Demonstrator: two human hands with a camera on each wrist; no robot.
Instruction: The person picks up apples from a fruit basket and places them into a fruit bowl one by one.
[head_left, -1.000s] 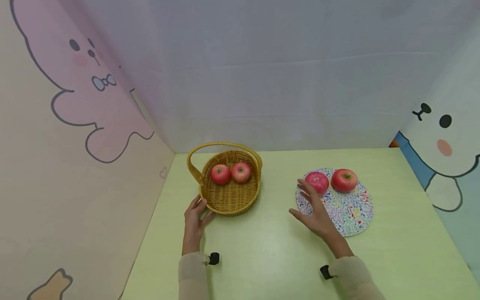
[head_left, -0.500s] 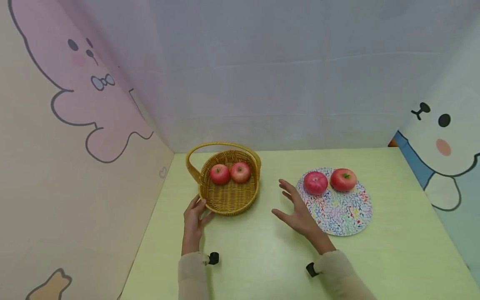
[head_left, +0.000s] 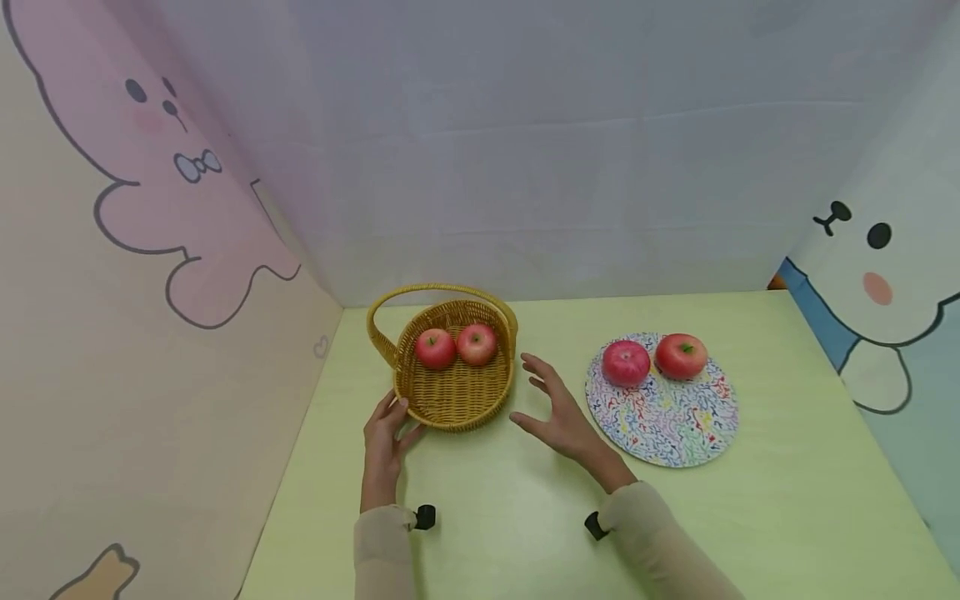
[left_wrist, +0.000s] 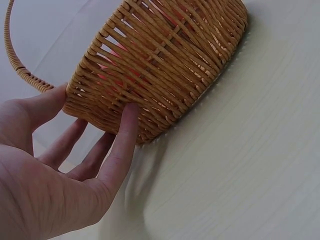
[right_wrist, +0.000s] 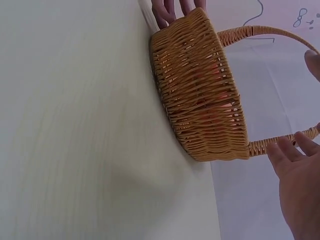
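A yellow-brown wicker basket (head_left: 456, 400) with a tall handle stands at the back left of the table. Inside it lie two red apples (head_left: 436, 348) (head_left: 477, 344) side by side. The fingers of my left hand (head_left: 384, 435) touch the basket's outer front-left wall; the left wrist view has the thumb at the rim and a fingertip on the weave. My right hand (head_left: 562, 419), fingers spread and holding nothing, is just right of the basket. Right of that hand, a speckled round mat or plate (head_left: 675, 433) bears a pinkish-red fruit (head_left: 626, 363) and a red apple (head_left: 681, 357).
The pale yellow-green table (head_left: 495, 533) ends at a plain curtain-like backdrop (head_left: 570, 183). A wall with a pink cartoon figure (head_left: 210, 242) borders the left side, and a panel with a white bear (head_left: 885, 283) the right. Each wrist bears a black device (head_left: 425, 517).
My right hand has moved left, away from the fruit on the speckled mat or plate, to the basket's right side. The left hand stays at the basket. The head view shifts slightly.
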